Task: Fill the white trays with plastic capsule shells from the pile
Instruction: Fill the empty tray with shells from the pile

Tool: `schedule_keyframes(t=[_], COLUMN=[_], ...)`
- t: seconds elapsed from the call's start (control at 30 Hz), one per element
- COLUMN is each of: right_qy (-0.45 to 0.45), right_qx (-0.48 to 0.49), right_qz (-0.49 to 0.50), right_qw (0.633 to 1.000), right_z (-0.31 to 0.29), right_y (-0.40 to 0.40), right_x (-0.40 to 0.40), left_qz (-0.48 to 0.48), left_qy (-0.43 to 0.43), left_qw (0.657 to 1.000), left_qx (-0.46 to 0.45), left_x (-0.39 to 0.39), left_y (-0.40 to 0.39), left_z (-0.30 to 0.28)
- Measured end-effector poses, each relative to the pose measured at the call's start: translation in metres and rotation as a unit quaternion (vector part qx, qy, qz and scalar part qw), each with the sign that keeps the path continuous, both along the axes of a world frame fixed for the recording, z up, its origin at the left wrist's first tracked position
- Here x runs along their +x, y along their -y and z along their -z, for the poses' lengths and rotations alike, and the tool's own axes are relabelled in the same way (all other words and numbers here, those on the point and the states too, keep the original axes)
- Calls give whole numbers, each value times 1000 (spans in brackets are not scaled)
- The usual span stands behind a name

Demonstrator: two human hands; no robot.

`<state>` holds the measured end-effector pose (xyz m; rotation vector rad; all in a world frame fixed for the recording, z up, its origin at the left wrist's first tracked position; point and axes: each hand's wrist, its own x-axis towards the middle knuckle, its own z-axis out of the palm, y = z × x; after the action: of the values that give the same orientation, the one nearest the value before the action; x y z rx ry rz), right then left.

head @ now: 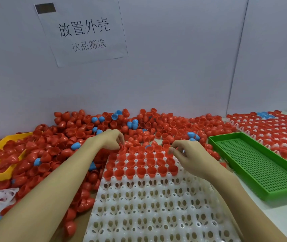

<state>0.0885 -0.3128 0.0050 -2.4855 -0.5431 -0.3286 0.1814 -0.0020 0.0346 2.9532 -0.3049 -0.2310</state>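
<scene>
Closest to me lies the white tray [156, 206], moulded plastic full of round, holed cups, its far rows already seated with glossy red shells [141, 170]. Beyond it my left hand [112, 139] curls its fingers into the heaped pile [79, 135] of red and blue domes, apparently pinching a red one. My right hand [184, 153] hovers over the tray's far edge, fingertips pinched together, though I cannot tell on what; a perforated green tray [261, 165] sits beside it.

left hand [112, 139]: fingers curled, reaching forward | right hand [185, 154]: fingertips pinched

White table [279, 215], shell pile [156, 124], white trays [148, 206], green tray [254, 165], yellow tray [3, 175]
</scene>
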Motion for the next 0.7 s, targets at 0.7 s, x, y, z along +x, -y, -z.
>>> schedule_keyframes(t=[0.7], right_qy=[-130], right_qx=[247], right_qz=[-209], right_qw=[937], right_z=[-24], right_y=[-31], right_x=[-34], left_qz=[-100], left_qy=[208], left_qw=[835], left_qx=[-499], left_x=[-155], left_y=[59], left_z=[13])
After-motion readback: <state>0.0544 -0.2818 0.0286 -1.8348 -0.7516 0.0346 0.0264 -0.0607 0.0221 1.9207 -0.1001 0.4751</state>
